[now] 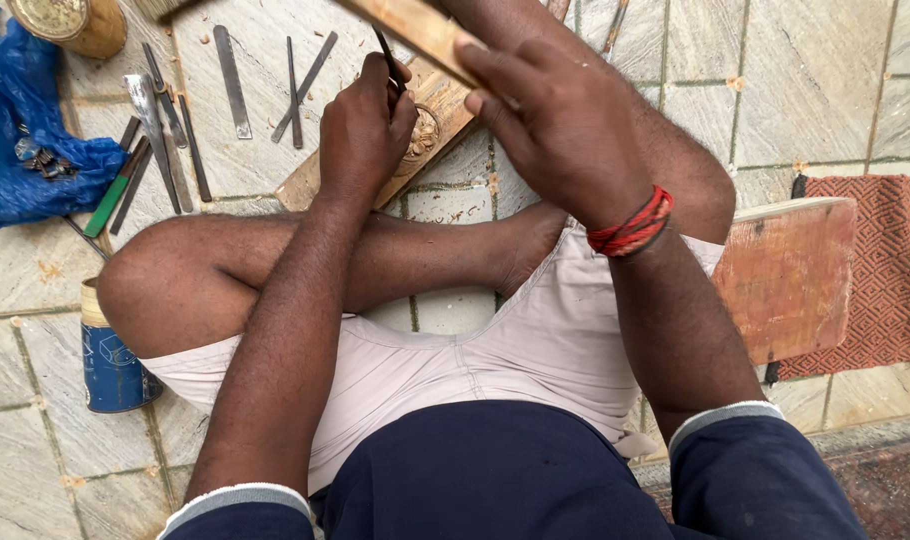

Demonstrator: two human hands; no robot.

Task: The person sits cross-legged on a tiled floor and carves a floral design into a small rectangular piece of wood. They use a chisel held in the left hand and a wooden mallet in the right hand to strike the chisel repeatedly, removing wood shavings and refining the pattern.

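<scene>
While the person sits cross-legged on the floor, carving is in hand:
floor (805,90): tiled, with wood chips near the work; judgement: brush them off so the plank sits flat.
plank (375,160): flat on the floor, ahead of the shins, with a round carved motif under the chisel tip.
mallet (415,30): wooden, gripped by the right hand (555,130), fingers wrapped round it, raised above the chisel; judgement: strike light and square.
chisel (387,55): clenched in the left hand (365,130), tip on the motif; judgement: hold the angle steady.
spare tools (175,120): laid on the floor to the left, near a blue bag (25,150).
</scene>
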